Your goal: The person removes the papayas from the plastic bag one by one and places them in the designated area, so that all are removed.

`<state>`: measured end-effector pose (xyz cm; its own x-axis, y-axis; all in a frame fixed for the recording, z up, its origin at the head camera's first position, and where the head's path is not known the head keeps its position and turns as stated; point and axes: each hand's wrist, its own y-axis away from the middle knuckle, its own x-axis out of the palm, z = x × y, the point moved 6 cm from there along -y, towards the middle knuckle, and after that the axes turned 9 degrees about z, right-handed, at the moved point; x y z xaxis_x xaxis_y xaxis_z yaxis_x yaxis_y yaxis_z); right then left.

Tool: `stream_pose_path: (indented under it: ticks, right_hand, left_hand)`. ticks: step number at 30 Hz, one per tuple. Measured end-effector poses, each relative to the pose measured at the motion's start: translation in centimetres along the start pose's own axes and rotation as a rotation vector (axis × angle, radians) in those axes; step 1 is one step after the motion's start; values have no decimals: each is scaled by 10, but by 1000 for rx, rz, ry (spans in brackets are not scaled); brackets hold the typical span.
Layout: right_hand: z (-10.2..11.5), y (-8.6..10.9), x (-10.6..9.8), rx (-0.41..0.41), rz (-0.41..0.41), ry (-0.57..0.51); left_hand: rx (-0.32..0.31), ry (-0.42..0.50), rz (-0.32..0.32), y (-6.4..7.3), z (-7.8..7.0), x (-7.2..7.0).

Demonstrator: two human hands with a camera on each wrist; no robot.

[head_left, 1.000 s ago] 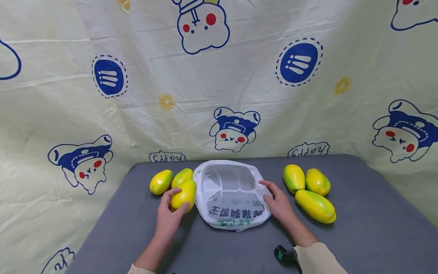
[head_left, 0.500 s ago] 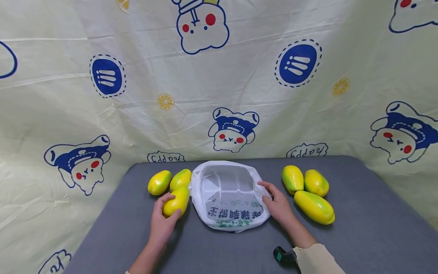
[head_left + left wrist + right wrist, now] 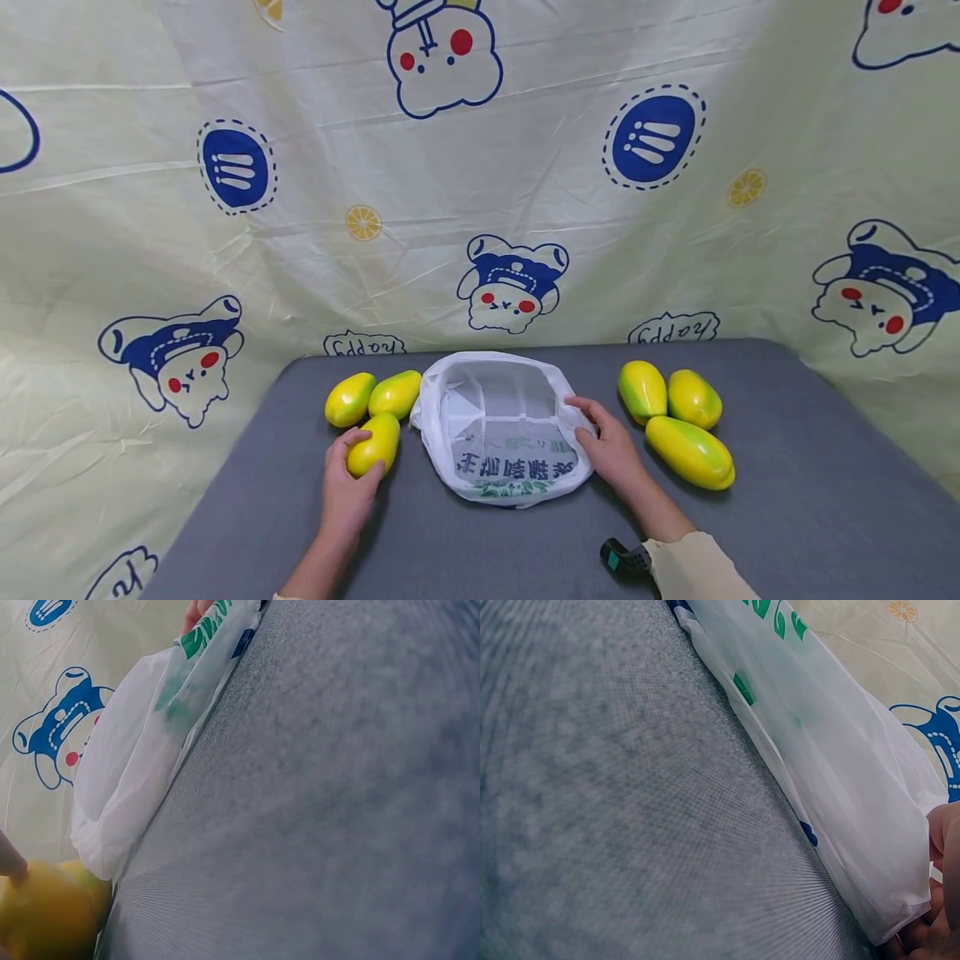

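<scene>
In the head view my left hand (image 3: 348, 487) holds a yellow-green papaya (image 3: 377, 448), thumb on its near side and fingers over its far side. Two more papayas lie just behind it, one at the left (image 3: 350, 399) and one beside the bag (image 3: 395, 394). A white plastic bag (image 3: 450, 479) with dark and green print sits mid-table, its mouth spread wide. My right hand (image 3: 611, 446) grips the bag's right rim. The right wrist view shows those fingers (image 3: 937, 832) at the bag's edge. Only part of the yellow fruit (image 3: 49, 911) appears in the left wrist view.
Three papayas lie grouped right of the bag: one at the back (image 3: 642, 392), one beside it (image 3: 695, 399), and a longer one in front (image 3: 690, 452). The grey cloth-covered table (image 3: 480, 554) ends at a printed curtain (image 3: 420, 283).
My left hand has drawn the papaya left and nearer, away from the bag, uncovering the papaya behind. My right hand has stayed at the bag's rim.
</scene>
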<state>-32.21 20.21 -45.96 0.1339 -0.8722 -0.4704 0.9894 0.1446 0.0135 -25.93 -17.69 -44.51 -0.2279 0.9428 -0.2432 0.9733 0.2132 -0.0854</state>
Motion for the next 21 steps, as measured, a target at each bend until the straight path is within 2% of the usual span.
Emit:
stream_pose_path:
  ticks: [5,11,16,21]
  right_hand:
    - [0,1,0,6,2,2]
    - [0,0,0,-1,4,14]
    - [0,-2,1,-3,7,22]
    - [-1,-1,1,0,14,18]
  left_hand:
    - [26,-15,-17,-1,0,-3]
    - [47,12,-9,-4,1,-7]
    - [49,27,-10,-4,1,-10]
    - [25,19,-25,-4,3,-14]
